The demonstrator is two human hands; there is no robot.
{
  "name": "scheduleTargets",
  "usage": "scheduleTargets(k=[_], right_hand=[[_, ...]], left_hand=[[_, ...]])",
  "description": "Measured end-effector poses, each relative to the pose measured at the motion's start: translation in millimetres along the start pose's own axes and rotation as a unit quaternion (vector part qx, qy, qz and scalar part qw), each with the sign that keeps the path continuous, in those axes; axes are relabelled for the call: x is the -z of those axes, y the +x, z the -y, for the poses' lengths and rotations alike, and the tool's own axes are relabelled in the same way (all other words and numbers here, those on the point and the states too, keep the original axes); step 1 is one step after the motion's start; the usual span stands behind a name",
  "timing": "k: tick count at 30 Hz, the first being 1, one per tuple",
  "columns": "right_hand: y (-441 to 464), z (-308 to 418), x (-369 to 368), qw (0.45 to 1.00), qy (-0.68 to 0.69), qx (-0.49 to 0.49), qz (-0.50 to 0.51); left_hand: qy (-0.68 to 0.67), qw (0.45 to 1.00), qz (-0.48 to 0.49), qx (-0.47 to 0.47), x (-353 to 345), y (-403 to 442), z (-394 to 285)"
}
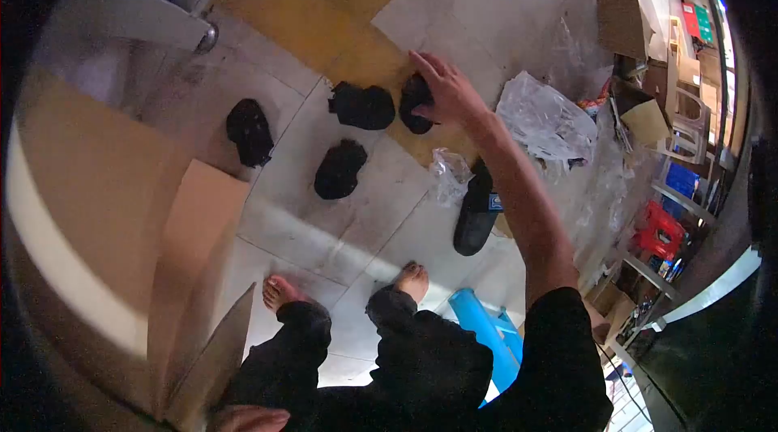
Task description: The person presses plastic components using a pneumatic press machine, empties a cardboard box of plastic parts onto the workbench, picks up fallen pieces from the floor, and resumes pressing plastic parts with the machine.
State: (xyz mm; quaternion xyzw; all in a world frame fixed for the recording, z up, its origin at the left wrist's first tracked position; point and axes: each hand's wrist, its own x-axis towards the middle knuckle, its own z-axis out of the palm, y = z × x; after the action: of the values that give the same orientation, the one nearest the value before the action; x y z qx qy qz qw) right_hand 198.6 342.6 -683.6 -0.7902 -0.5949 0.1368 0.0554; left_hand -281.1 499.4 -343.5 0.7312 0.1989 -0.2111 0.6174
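My right hand (444, 90) reaches down to the floor, its fingers and thumb around a small black bundle (414, 104) that looks like rolled dark fabric. Left of it lies a wider black bundle (363, 106). A third black bundle (341, 169) rests below, and another black bundle (250, 132) sits farther left. At the bottom edge, my left hand (253, 418) shows only in part, fingers stretched out beside my dark trouser leg. It is near a cardboard flap (215, 351); nothing shows in it.
A black slide sandal (474, 221) and crumpled clear plastic (450, 175) lie near my right forearm. A larger plastic bag (545, 117) is beyond. A blue stool-like object (485, 331) stands by my leg. Cardboard (97, 189) is at left; cluttered shelving (681, 189) lines the right.
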Motion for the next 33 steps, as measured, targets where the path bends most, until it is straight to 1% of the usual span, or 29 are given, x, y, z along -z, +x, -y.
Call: scheduleTargets(k=[1, 2, 4, 5, 7, 8, 9, 11, 12, 13, 15, 16, 17, 18, 19, 21, 25, 27, 28, 29, 31, 32, 33], right_hand=[[1.9, 2.3, 3.0, 0.997, 0.057, -0.023, 0.042], [-0.3, 7.9, 5.7, 0.997, 0.06, -0.021, 0.043], [-0.6, 26.6, 22.6, 0.972, 0.094, -0.164, 0.138], [1.0, 22.9, 21.0, 0.973, 0.097, -0.16, 0.134], [0.3, 6.1, 16.4, 0.957, 0.12, -0.238, 0.12], [6.7, 9.9, 34.3, 0.965, 0.046, -0.208, 0.151], [13.3, 14.1, 46.2, 0.966, 0.049, -0.206, 0.15], [20.6, 16.2, 60.7, 0.94, 0.233, -0.195, 0.154], [25.4, 21.7, 59.5, 0.927, 0.298, -0.17, 0.153], [29.8, 35.4, 57.4, 0.926, 0.299, -0.172, 0.155], [45.2, 67.8, 51.0, 0.925, 0.334, -0.099, 0.15], [48.7, 76.7, 30.8, 0.925, 0.336, -0.096, 0.149], [48.4, 83.4, -1.2, 0.967, 0.242, -0.034, 0.068], [49.1, 89.4, -19.9, 0.989, 0.145, 0.028, -0.015], [51.0, 97.9, -18.4, 0.988, 0.148, 0.031, -0.016], [50.8, 116.0, -8.6, 0.986, 0.097, -0.07, 0.115], [49.3, 106.4, -3.5, 0.988, 0.056, -0.09, 0.11], [48.7, 90.8, 8.3, 0.97, 0.173, -0.157, 0.071], [43.6, 84.6, 14.1, 0.963, 0.233, -0.135, 0.001], [43.1, 90.1, 21.7, 0.963, 0.234, -0.135, 0.002], [38.1, 109.2, 37.6, 0.927, 0.341, -0.073, 0.134], [33.0, 132.2, 42.8, 0.934, 0.285, -0.018, 0.213], [8.5, 155.7, 11.7, 0.951, 0.169, 0.116, 0.231]], left_hand=[[-0.016, 0.999, -0.032, 0.013, -2.0, -2.6, -11.0], [-0.016, 0.999, -0.033, 0.017, -2.8, -4.5, -11.6], [0.008, 0.999, -0.034, -0.007, -4.3, -6.6, -10.7], [0.013, 0.999, -0.038, -0.005, -6.0, -8.1, -10.6], [-0.006, 0.999, -0.045, 0.013, -9.2, -11.0, -12.4], [-0.003, 0.999, -0.048, 0.016, -9.7, -12.1, -14.3], [0.008, 0.999, -0.038, 0.018, -9.3, -12.2, -16.2], [0.019, 0.999, -0.021, 0.02, -10.0, -13.2, -15.9], [0.009, 0.999, -0.03, 0.011, -12.4, -15.3, -14.0], [0.0, 0.999, -0.041, 0.003, -14.1, -16.9, -13.5], [0.006, 0.999, -0.041, 0.013, -16.6, -18.0, -15.9], [0.012, 0.999, -0.043, 0.023, -17.8, -19.2, -17.3], [0.014, 0.999, -0.046, 0.025, -17.9, -19.7, -18.2], [0.016, 0.999, -0.035, 0.025, -16.9, -19.5, -19.1], [0.017, 0.999, -0.024, 0.025, -16.8, -20.2, -19.5], [0.019, 0.999, -0.027, 0.023, -18.4, -24.2, -18.5], [0.015, 0.999, -0.027, 0.02, -20.0, -30.2, -17.2], [0.007, 1.0, -0.024, 0.007, -20.2, -32.1, -13.3], [-0.001, 1.0, -0.02, -0.005, -20.1, -33.0, -11.9], [-0.001, 1.0, -0.02, -0.004, -19.3, -32.6, -11.6], [-0.008, 1.0, -0.017, -0.012, -16.7, -29.9, -12.2], [-0.008, 1.0, -0.017, -0.008, -15.7, -28.1, -13.7], [-0.006, 1.0, -0.019, 0.004, -15.4, -27.8, -17.2]])
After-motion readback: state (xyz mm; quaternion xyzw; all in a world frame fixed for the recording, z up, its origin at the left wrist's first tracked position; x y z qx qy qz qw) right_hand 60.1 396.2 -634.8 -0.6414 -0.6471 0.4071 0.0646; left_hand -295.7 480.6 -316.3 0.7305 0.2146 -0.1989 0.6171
